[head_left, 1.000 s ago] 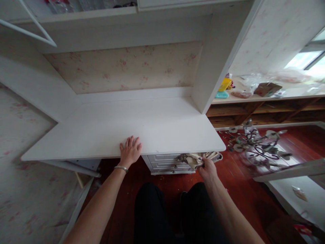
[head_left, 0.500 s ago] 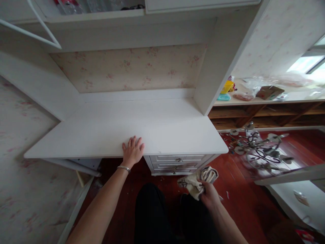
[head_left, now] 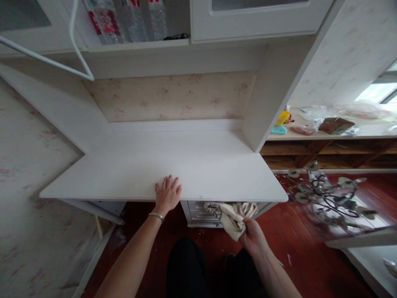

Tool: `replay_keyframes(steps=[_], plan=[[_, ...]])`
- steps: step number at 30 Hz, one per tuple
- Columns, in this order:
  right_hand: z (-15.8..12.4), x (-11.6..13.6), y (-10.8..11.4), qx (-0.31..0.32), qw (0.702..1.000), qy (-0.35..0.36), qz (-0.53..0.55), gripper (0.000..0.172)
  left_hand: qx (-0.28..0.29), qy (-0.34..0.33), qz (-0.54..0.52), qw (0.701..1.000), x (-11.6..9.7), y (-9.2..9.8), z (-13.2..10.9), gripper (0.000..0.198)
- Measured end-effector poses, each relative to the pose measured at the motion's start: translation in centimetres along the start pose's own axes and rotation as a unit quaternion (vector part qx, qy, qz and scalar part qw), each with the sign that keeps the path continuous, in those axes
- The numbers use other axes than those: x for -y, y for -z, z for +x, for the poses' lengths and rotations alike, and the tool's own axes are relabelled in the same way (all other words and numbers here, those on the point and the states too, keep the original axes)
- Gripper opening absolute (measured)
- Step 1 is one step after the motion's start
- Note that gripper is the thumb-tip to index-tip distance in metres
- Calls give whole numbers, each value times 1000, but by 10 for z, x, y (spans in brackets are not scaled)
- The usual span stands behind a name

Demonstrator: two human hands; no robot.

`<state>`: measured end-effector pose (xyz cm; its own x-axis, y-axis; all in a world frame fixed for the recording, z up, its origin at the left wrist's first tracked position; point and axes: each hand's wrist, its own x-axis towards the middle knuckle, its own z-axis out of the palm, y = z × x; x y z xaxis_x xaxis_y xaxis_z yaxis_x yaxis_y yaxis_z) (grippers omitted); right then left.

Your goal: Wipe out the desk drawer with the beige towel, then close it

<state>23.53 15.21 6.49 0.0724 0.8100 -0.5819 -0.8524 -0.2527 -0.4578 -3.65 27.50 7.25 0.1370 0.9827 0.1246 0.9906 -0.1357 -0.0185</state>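
Note:
My left hand (head_left: 168,193) lies flat on the front edge of the white desk (head_left: 198,161), fingers spread, with a bracelet at the wrist. In my right hand (head_left: 254,236) is a crumpled cream cloth (head_left: 231,219), gripped at its lower right part. The cloth hangs just below the desk's front edge, before the drawer unit (head_left: 198,213), and covers much of the drawer fronts. Whether it touches them I cannot tell.
Above the desk, a shelf (head_left: 136,46) holds clear bottles (head_left: 136,20). A white bent rod (head_left: 62,68) juts in at upper left. A chandelier (head_left: 328,194) lies on the red floor (head_left: 279,231) at right, before a low shelf unit (head_left: 341,149) bearing bags and a box.
My right hand has raised the cloth up and slightly left, against the view of the drawers. My left hand stays on the desk edge. The view has tilted up, showing more of the bottles.

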Motion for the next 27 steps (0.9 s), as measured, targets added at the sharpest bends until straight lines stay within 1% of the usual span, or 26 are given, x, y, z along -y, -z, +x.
replay_keyframes(steps=[2,4,5,6,7,8,9,10,11,12,13,14,15,16,18,19,20,21,22,24,27], plan=[[-30,15,1,-11,996,-90,-23,35,-4,-2,-2,1000,1,0,0,52],[-63,32,0,-27,985,-163,-42,34,-12,-4,-4,1000,2,-1,0,52],[-78,41,-2,-38,980,-192,-44,33,-15,-5,-6,1000,2,-1,0,52],[-91,49,-6,-37,977,-203,-45,33,-19,-5,-7,1000,2,-2,0,52],[-101,58,-12,-50,974,-211,-59,33,-22,-5,-9,1000,2,-2,0,52],[-108,66,-20,-61,976,-192,-78,35,-24,-4,-10,1000,2,-2,0,51],[-110,73,-29,-74,981,-149,-105,38,-27,-3,-11,1000,2,-2,-1,51],[-107,80,-39,-83,984,-81,-137,43,-29,-3,-11,1000,1,-1,-1,51],[-99,86,-51,-87,981,10,-172,48,-31,-3,-10,999,1,-1,-1,50],[-87,91,-63,-76,969,113,-205,52,-32,-4,-10,999,1,0,-2,50],[-71,96,-75,-53,945,216,-241,54,-32,-4,-9,999,0,1,-2,50],[-51,99,-87,-32,906,305,-291,54,-30,-3,-8,1000,0,1,-2,50],[-29,101,-99,-6,858,375,-351,54,-26,-2,-8,1000,0,2,-2,50],[-6,101,-110,21,805,429,-410,55,-21,0,-9,1000,0,2,-2,50],[38,94,-127,81,677,518,-517,65,-15,4,-11,1000,0,3,-2,50],[58,86,-134,114,611,522,-584,69,-15,4,-12,1000,0,3,-1,50],[75,77,-139,135,548,500,-657,69,-16,4,-12,1000,0,3,-1,50],[90,66,-142,154,482,446,-738,68,-18,4,-13,1000,0,2,-1,50],[101,55,-144,158,430,390,-799,66,-19,4,-13,1000,0,2,-1,50],[116,37,-144,156,382,341,-844,63,-23,5,-11,1000,1,0,0,49],[124,27,-144,156,336,310,-875,68,-31,3,-7,999,1,-2,0,49]])
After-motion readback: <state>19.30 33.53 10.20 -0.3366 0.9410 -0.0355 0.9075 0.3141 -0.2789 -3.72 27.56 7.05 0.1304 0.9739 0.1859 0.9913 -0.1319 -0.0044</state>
